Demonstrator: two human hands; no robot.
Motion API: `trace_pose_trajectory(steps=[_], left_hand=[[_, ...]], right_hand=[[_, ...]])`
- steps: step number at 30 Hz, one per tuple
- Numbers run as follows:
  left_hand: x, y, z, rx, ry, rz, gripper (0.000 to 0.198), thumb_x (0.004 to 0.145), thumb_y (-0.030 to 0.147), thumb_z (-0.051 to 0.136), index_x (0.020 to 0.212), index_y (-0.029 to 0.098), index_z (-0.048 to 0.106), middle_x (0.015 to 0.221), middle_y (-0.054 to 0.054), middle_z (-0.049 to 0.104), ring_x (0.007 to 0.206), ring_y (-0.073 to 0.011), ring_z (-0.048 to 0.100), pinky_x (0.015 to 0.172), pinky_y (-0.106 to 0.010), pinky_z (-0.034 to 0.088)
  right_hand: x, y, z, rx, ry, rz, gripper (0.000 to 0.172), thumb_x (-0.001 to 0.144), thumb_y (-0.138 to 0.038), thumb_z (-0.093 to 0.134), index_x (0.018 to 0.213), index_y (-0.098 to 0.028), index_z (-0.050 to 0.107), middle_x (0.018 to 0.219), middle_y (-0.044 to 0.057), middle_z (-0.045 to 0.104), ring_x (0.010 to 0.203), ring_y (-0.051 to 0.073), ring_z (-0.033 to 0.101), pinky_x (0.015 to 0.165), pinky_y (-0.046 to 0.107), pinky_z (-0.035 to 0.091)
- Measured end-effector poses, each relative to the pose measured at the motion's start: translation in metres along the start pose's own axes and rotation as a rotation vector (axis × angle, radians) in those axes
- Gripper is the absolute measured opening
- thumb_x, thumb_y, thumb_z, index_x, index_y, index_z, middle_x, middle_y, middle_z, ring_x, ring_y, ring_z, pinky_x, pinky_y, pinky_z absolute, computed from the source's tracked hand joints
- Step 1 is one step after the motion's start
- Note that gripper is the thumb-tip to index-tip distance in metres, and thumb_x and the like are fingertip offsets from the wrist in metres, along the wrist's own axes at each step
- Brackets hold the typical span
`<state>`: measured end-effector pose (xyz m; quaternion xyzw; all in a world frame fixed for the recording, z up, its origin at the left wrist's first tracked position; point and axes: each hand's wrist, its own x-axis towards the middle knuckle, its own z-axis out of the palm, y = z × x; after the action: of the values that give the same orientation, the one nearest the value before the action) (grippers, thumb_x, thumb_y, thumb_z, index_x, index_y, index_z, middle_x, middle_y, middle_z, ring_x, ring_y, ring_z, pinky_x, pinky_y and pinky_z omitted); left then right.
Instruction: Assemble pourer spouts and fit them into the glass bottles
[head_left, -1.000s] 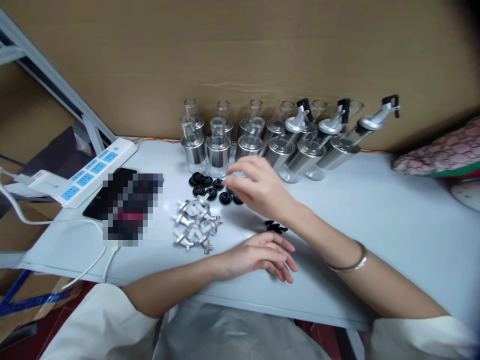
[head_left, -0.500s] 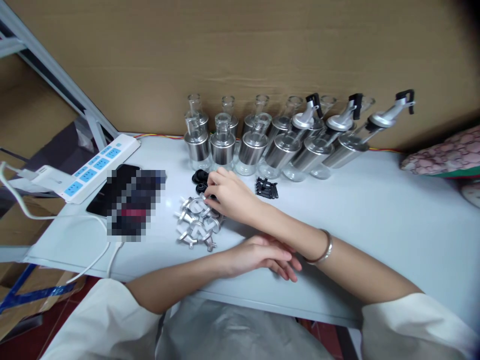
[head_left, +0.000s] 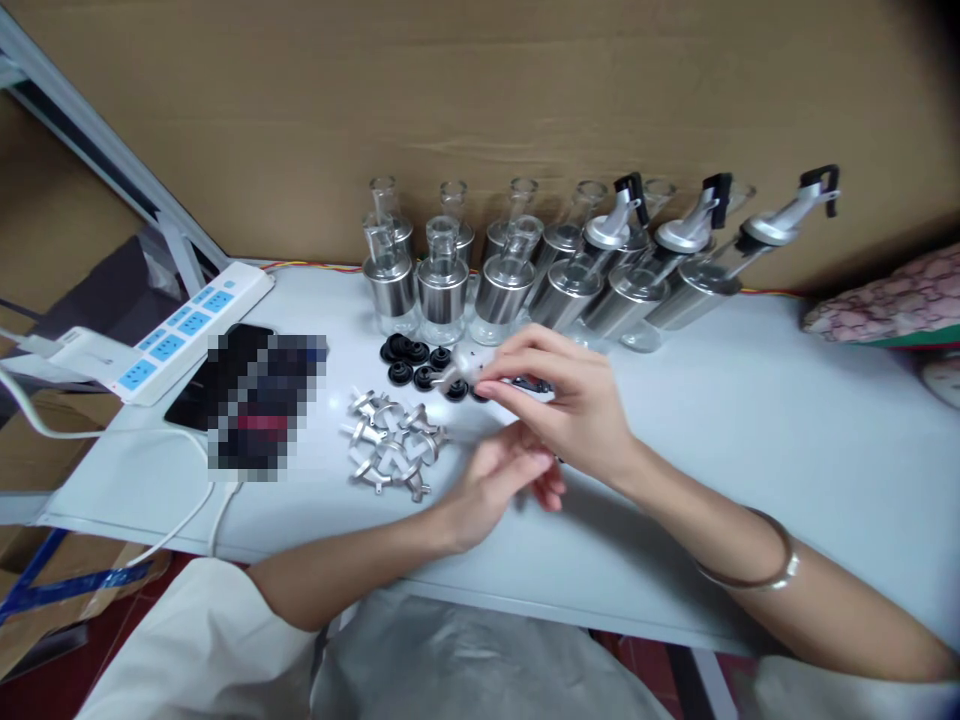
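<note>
My right hand [head_left: 566, 395] pinches a silver pourer spout [head_left: 459, 374] between thumb and fingertips, raised over the black rubber stoppers [head_left: 400, 373]. Below and left of it, my left hand [head_left: 499, 475] hovers near the table's front with loosely curled fingers apart; nothing shows in it, though my right hand partly covers it. A loose pile of silver pourer spouts [head_left: 394, 455] lies to the left of my left hand. Small black levers [head_left: 534, 384] are mostly hidden behind my right hand.
Glass bottles with steel sleeves [head_left: 442, 292] stand in two rows at the back. Three front-row bottles at the right carry a pourer with a black lever [head_left: 686, 232]. A power strip [head_left: 195, 330], a phone [head_left: 217, 385] and white cables occupy the left; patterned fabric [head_left: 892, 295] lies far right.
My right hand has lifted a pourer spout from the pile and moved right with it. My left hand has risen slightly and shifted left. More black stoppers now show.
</note>
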<state>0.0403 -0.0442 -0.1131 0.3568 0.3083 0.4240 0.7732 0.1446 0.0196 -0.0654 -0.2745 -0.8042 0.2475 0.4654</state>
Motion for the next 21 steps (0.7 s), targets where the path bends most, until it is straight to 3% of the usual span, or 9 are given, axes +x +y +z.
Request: trace_pose_trajectory(steps=[2,5,8,12,15,17,19,21], left_hand=[[-0.001,0.004,0.000,0.059,0.136,0.158,0.042,0.083,0.057,0.059,0.082,0.016,0.052,0.066,0.003,0.052,0.059,-0.0102,0.053,0.059,-0.025,0.045],[-0.001,0.005,-0.001,0.140,0.269,0.314,0.036,0.088,0.054,0.055,0.084,0.019,0.046,0.067,0.005,0.048,0.057,-0.0081,0.049,0.057,-0.022,0.043],[-0.002,-0.001,-0.004,0.260,0.270,0.470,0.029,0.087,0.043,0.063,0.098,0.023,0.044,0.084,0.004,0.052,0.066,-0.0069,0.053,0.062,-0.020,0.046],[-0.001,-0.005,-0.009,0.550,0.229,0.666,0.038,0.091,0.030,0.060,0.125,0.033,0.042,0.118,-0.004,0.046,0.093,-0.0121,0.058,0.073,-0.023,0.052],[0.001,-0.003,-0.012,0.827,0.146,0.726,0.033,0.097,0.027,0.050,0.129,0.032,0.049,0.128,-0.008,0.045,0.106,-0.0166,0.057,0.088,-0.032,0.053],[0.002,0.000,-0.013,0.897,0.086,0.734,0.029,0.098,0.022,0.047,0.125,0.030,0.055,0.123,-0.007,0.051,0.110,-0.0177,0.056,0.096,-0.035,0.051],[0.002,0.002,-0.012,0.871,0.098,0.715,0.024,0.097,0.020,0.049,0.118,0.028,0.059,0.113,-0.005,0.056,0.108,-0.0170,0.057,0.094,-0.033,0.051],[0.001,0.003,-0.011,0.820,0.166,0.670,0.016,0.095,0.025,0.054,0.107,0.026,0.064,0.103,-0.003,0.056,0.098,-0.0151,0.059,0.086,-0.029,0.052]], right_hand=[[-0.013,-0.003,-0.009,0.062,0.077,0.054,0.011,0.082,-0.011,0.069,0.081,-0.022,0.071,0.078,0.000,0.064,0.068,0.012,0.057,0.057,0.025,0.043],[-0.030,-0.003,-0.017,0.213,0.086,0.259,0.008,0.085,-0.019,0.067,0.078,-0.022,0.068,0.075,0.000,0.061,0.067,0.013,0.056,0.056,0.025,0.042],[-0.039,0.001,-0.023,0.364,0.053,0.472,0.020,0.086,-0.039,0.065,0.076,-0.022,0.063,0.076,0.000,0.056,0.067,0.013,0.052,0.060,0.027,0.043],[-0.047,0.007,-0.034,0.593,-0.033,0.703,0.033,0.084,-0.052,0.064,0.076,-0.021,0.059,0.068,-0.002,0.050,0.061,0.012,0.044,0.058,0.026,0.038],[-0.052,0.008,-0.038,0.794,-0.156,0.870,0.035,0.083,-0.053,0.065,0.076,-0.020,0.057,0.062,-0.002,0.048,0.055,0.011,0.040,0.052,0.025,0.034],[-0.054,0.009,-0.036,0.866,-0.244,0.932,0.035,0.083,-0.052,0.065,0.076,-0.019,0.056,0.060,-0.003,0.047,0.051,0.010,0.038,0.050,0.025,0.031],[-0.055,0.008,-0.034,0.847,-0.285,0.927,0.034,0.084,-0.051,0.063,0.076,-0.018,0.056,0.058,-0.004,0.047,0.050,0.009,0.039,0.049,0.024,0.031],[-0.055,0.007,-0.032,0.714,-0.228,0.879,0.031,0.085,-0.048,0.063,0.078,-0.018,0.057,0.059,-0.004,0.049,0.051,0.009,0.041,0.049,0.023,0.033]])
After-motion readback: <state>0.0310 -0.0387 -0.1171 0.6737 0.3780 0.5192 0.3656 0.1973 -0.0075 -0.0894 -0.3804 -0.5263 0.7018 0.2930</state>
